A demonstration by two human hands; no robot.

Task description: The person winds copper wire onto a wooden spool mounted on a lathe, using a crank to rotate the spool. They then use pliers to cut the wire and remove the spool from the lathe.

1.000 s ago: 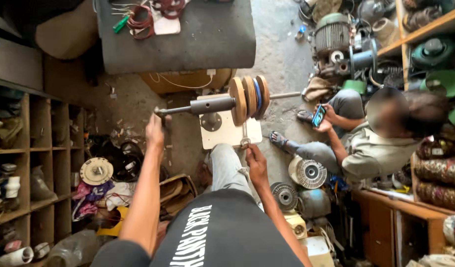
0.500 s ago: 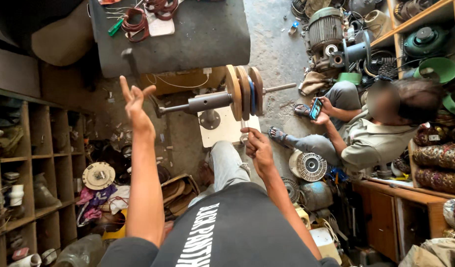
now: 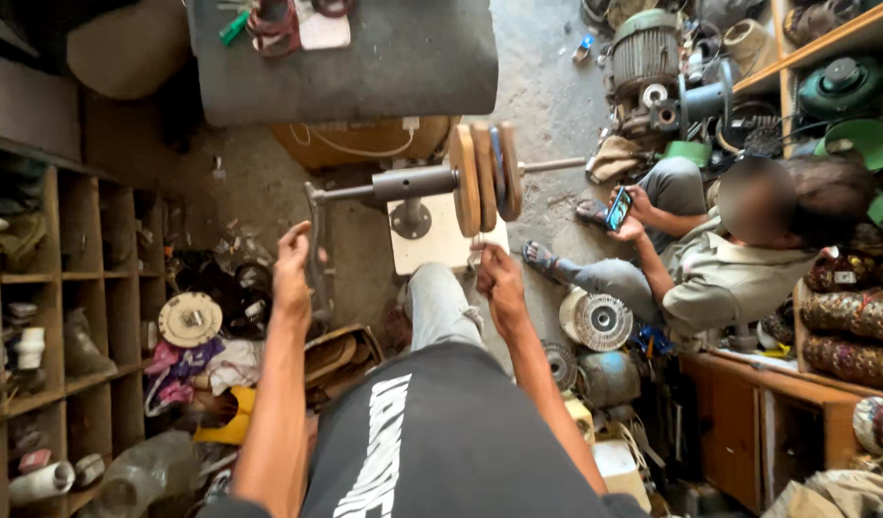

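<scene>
Head view: we're pinching a small metal piece (image 3: 476,251) in the right hand (image 3: 499,283), feeding it at 6 o'clock under the grinding wheels (image 3: 485,177); left hand (image 3: 293,269), loosely curled & empty, is bracing near the crank handle (image 3: 315,254).

Beside the stacked wooden discs (image 3: 484,178), the right hand (image 3: 500,282) pinches something too small to identify. The grey-topped table (image 3: 365,58) above the discs is cut by the top edge. The seated person's face, right of the discs, is blurred.
</scene>
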